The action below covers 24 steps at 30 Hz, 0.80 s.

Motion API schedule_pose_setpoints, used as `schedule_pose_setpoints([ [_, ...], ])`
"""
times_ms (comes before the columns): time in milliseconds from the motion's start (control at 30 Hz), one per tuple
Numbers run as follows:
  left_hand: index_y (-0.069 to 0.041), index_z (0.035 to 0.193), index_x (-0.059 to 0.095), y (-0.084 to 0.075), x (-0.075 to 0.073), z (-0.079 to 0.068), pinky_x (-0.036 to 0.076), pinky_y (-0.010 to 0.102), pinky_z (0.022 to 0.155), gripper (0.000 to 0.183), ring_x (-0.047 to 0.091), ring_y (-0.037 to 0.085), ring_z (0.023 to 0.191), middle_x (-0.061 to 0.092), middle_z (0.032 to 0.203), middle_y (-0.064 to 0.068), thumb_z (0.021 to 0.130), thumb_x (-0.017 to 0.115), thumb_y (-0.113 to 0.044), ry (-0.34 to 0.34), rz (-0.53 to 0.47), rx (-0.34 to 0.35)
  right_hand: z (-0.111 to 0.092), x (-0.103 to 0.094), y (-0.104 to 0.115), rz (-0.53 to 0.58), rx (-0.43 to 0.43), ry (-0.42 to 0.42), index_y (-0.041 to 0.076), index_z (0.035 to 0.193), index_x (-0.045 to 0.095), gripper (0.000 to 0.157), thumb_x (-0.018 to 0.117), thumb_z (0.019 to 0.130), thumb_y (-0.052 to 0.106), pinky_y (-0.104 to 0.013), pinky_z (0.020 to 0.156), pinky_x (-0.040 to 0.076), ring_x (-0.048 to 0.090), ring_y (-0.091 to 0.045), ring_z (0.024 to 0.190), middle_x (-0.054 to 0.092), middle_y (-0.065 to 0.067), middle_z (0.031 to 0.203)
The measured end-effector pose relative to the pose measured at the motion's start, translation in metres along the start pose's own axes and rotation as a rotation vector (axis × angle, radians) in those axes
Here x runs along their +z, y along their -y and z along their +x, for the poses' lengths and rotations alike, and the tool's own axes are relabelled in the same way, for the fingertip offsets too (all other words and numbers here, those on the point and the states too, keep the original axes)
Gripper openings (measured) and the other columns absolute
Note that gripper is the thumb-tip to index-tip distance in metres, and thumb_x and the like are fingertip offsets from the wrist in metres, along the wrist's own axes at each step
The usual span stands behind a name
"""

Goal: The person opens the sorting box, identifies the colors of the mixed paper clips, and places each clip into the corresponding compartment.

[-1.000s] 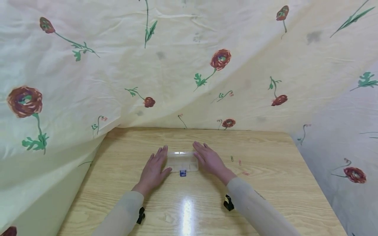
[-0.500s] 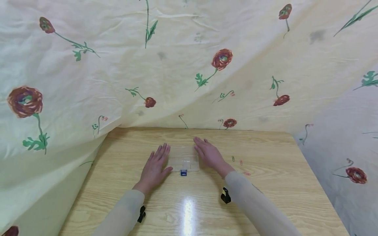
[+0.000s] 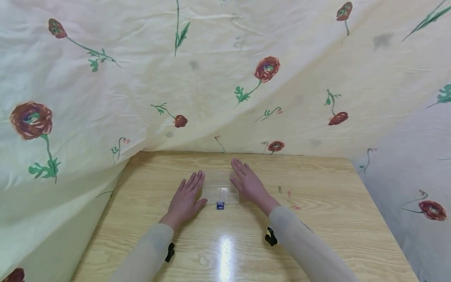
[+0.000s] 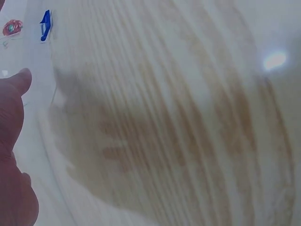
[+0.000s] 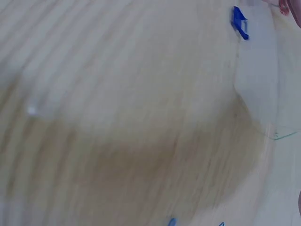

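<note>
A clear plastic compartment box (image 3: 230, 199) with a blue latch (image 3: 220, 205) at its front sits on the table, its clear lid (image 3: 216, 177) laid back behind it. Along the left side of the box lies my left hand (image 3: 184, 201), fingers straight and thumb towards the front corner. My right hand (image 3: 250, 186) is at the right side, its straight fingers reaching beside the lid. In the left wrist view the thumb (image 4: 21, 82) shows close to the box edge. The right wrist view has the latch (image 5: 240, 22) at the top, with most of the hand out of frame.
To the right of the box lie a green paper clip (image 3: 280, 189), a pink paper clip (image 3: 289, 194) and a second pink clip (image 3: 297, 208). A flower-print cloth (image 3: 211, 78) hangs behind and beside the wooden table (image 3: 197, 250).
The lid has gone from raised to lying back behind the box. My right hand has shifted a little away from me; the left hand has hardly moved.
</note>
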State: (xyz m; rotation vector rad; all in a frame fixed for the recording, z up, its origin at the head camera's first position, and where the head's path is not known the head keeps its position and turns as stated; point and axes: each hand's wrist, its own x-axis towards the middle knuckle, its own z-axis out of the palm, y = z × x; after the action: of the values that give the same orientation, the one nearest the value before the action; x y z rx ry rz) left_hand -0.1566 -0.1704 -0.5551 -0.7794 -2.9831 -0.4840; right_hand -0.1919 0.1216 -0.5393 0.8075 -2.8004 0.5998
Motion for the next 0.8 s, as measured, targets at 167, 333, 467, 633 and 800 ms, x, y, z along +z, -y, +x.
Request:
schedule_pose_setpoints([
  [167, -0.014, 0.173, 0.011, -0.001, -0.004, 0.004, 0.012, 0.056, 0.133, 0.091, 0.009, 0.025, 0.166, 0.007, 0.179, 0.001, 0.107, 0.063, -0.048, 0.048, -0.002, -0.007, -0.024, 0.002, 0.001, -0.104, -0.122, -0.012, -0.004, 0.164, 0.034, 0.070, 0.064, 0.108, 0.026, -0.051, 0.131, 0.024, 0.032, -0.035, 0.159, 0.036, -0.020, 0.170],
  [333, -0.012, 0.173, 0.013, -0.001, -0.008, 0.005, 0.012, 0.056, 0.133, 0.091, 0.011, 0.026, 0.166, 0.010, 0.179, 0.003, 0.106, 0.063, -0.049, 0.075, -0.010, -0.008, -0.043, 0.007, 0.003, -0.134, -0.138, 0.021, -0.004, 0.164, 0.034, 0.069, 0.062, 0.110, 0.028, -0.049, 0.131, 0.024, 0.032, -0.033, 0.159, 0.035, -0.018, 0.171],
  [467, -0.012, 0.172, 0.016, 0.000, -0.009, 0.007, 0.012, 0.057, 0.133, 0.089, 0.010, 0.026, 0.166, 0.010, 0.179, 0.002, 0.106, 0.063, -0.050, 0.100, -0.013, -0.010, -0.047, 0.010, 0.003, -0.108, -0.111, 0.031, -0.004, 0.164, 0.035, 0.067, 0.060, 0.111, 0.028, -0.049, 0.131, 0.025, 0.032, -0.033, 0.160, 0.037, -0.020, 0.170],
  [633, -0.010, 0.172, 0.022, 0.000, -0.011, 0.009, 0.011, 0.058, 0.133, 0.086, 0.012, 0.027, 0.166, 0.011, 0.180, 0.004, 0.107, 0.060, -0.051, 0.127, -0.002, -0.002, -0.049, 0.011, 0.002, -0.097, -0.064, 0.089, -0.003, 0.164, 0.033, 0.066, 0.056, 0.113, 0.032, -0.048, 0.132, 0.022, 0.029, -0.032, 0.160, 0.034, -0.019, 0.171],
  [800, -0.009, 0.171, 0.024, 0.001, -0.010, 0.010, 0.009, 0.057, 0.134, 0.083, 0.013, 0.028, 0.166, 0.013, 0.180, 0.005, 0.108, 0.056, -0.054, 0.141, 0.010, 0.006, -0.052, 0.012, 0.001, -0.100, -0.046, 0.129, -0.003, 0.165, 0.032, 0.065, 0.052, 0.114, 0.033, -0.047, 0.132, 0.021, 0.028, -0.032, 0.161, 0.034, -0.020, 0.171],
])
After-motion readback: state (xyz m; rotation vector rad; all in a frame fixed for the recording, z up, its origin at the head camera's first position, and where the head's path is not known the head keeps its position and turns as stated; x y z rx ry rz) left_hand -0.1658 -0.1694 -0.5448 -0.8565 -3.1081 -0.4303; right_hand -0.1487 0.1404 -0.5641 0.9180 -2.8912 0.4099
